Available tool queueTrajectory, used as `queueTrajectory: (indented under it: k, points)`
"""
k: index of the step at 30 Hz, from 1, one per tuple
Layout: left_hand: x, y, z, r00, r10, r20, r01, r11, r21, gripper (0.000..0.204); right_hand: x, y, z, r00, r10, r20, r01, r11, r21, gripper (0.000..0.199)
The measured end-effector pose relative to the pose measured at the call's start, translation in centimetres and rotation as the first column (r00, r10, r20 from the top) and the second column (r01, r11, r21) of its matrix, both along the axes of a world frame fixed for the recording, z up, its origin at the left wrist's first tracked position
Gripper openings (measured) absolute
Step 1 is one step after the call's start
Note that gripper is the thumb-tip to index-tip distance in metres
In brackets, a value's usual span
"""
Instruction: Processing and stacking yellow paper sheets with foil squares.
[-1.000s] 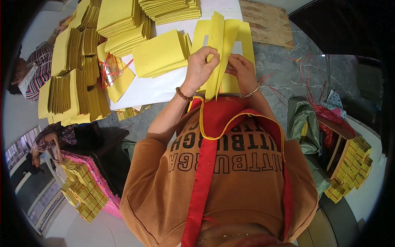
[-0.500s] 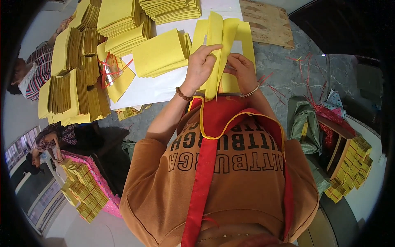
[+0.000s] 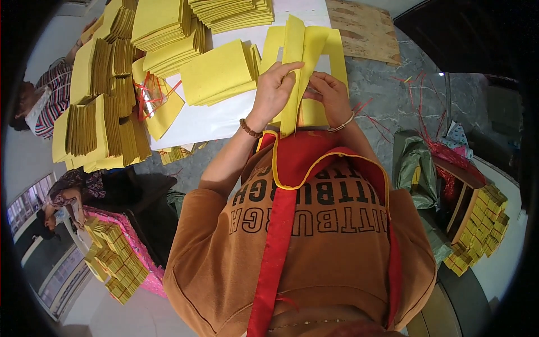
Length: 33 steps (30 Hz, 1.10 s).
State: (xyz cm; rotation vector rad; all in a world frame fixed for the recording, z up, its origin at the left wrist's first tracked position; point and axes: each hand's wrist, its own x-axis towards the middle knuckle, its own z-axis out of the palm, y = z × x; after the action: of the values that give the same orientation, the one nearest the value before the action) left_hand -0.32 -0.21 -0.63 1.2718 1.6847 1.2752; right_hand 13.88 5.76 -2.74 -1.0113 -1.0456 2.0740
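Observation:
A folded sheet of yellow paper [image 3: 293,50] stands up between my hands, its two flaps spread apart at the far end. My left hand [image 3: 274,90] is closed on its left side, with the index finger laid across the fold. On the other side, my right hand [image 3: 331,95] pinches the paper's right flap between thumb and fingers; the fingertips are partly hidden. Beneath them lie more yellow sheets [image 3: 337,48] at the table's near right edge. Just left of my left hand is a low stack of yellow folded paper [image 3: 216,73].
Tall stacks of folded yellow paper [image 3: 160,25] fill the left of the white table [image 3: 224,121]. Loose red strings [image 3: 421,106] trail on the floor at right, near a green sack [image 3: 415,168] and bundled yellow paper [image 3: 483,224]. Two other people [image 3: 53,106] work at left.
The right flap of the yellow paper leans slightly farther right. My hands have barely moved. At lower left, the other person's head and arm have shifted a little.

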Motion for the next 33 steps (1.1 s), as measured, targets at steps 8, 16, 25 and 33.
queueTrajectory:
  k: [8, 16, 25, 33]
  points:
    - [0.12, 0.1, -0.06, 1.0, 0.007, 0.007, -0.007, 1.0, 0.007, 0.026, 0.0, 0.1, -0.52, 0.999, -0.007, 0.037, 0.007, 1.0, 0.003, 0.022]
    - [0.44, 0.51, 0.31, 0.997, 0.028, -0.072, -0.032, 0.999, -0.043, 0.032, -0.08, 0.1, -0.86, 1.0, -0.013, 0.018, 0.012, 1.0, 0.007, 0.023]
    - [0.21, 0.55, 0.61, 0.999, -0.009, -0.032, 0.007, 0.998, -0.068, 0.032, 0.12, 0.21, -0.59, 1.0, -0.01, 0.0, 0.01, 1.0, -0.007, 0.02]
    - [-0.15, 0.43, -0.21, 0.998, -0.028, 0.053, 0.029, 0.999, -0.018, 0.031, 0.09, 0.19, -0.73, 0.999, -0.035, 0.001, 0.035, 0.999, -0.039, 0.019]
